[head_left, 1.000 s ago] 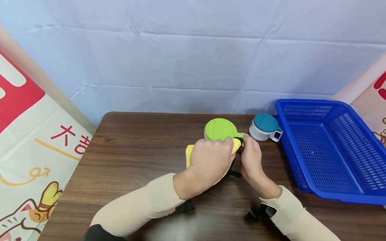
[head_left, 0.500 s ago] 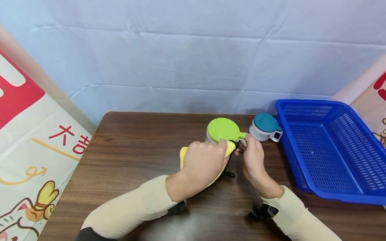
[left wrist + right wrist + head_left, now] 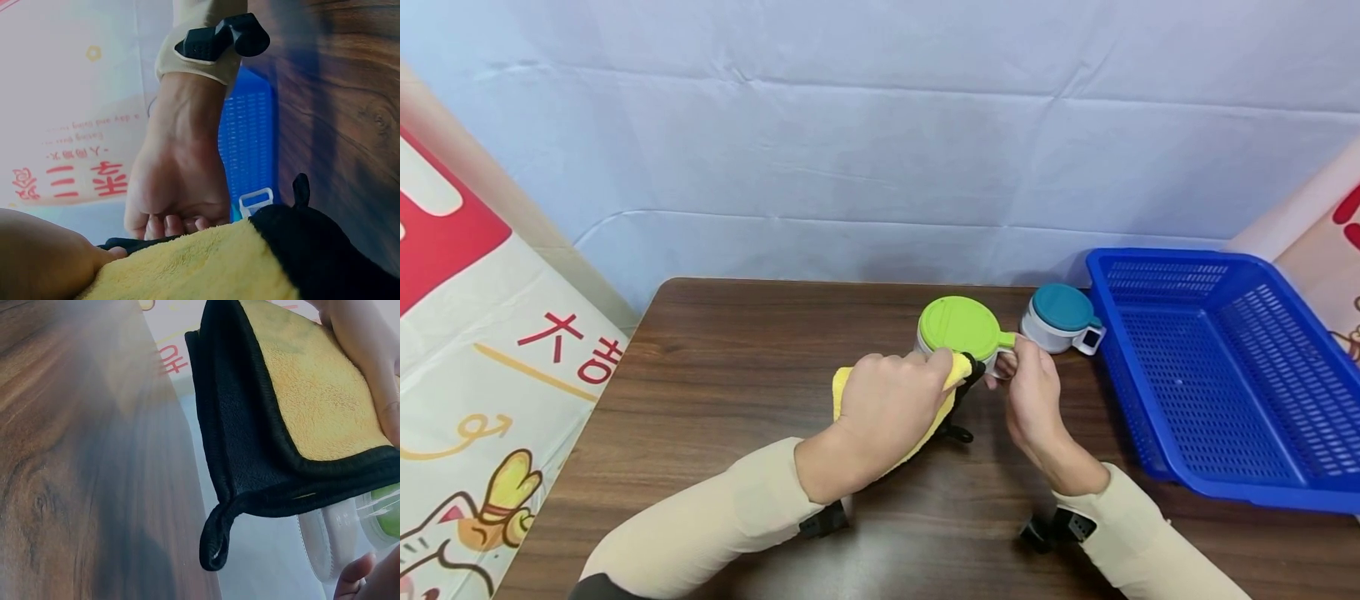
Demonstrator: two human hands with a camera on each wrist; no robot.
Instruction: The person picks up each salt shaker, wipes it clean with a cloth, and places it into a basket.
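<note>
My left hand (image 3: 891, 400) grips a folded yellow cloth (image 3: 187, 269) with dark edging and a small hanging loop. In the right wrist view the cloth (image 3: 319, 400) shows its dark inner side. My right hand (image 3: 1036, 404) holds the handle of a seasoning jar with a bright green lid (image 3: 958, 325), just beyond the cloth in the head view. The cloth and left hand hide the jar's near side there. Clear walls of this jar (image 3: 322, 544) appear below the cloth in the right wrist view. Whether cloth and jar touch is unclear.
A second jar with a teal lid (image 3: 1063, 308) stands right of the green-lidded one, beside a blue plastic basket (image 3: 1108, 383). All are on a brown wooden table (image 3: 737, 358). Pale cloth (image 3: 850, 150) hangs behind; a printed banner (image 3: 497, 358) is at left.
My left hand and the cloth have shifted left and slightly toward me. The green-lidded jar has moved a little right, showing more of its lid and handle. My right hand keeps its hold.
</note>
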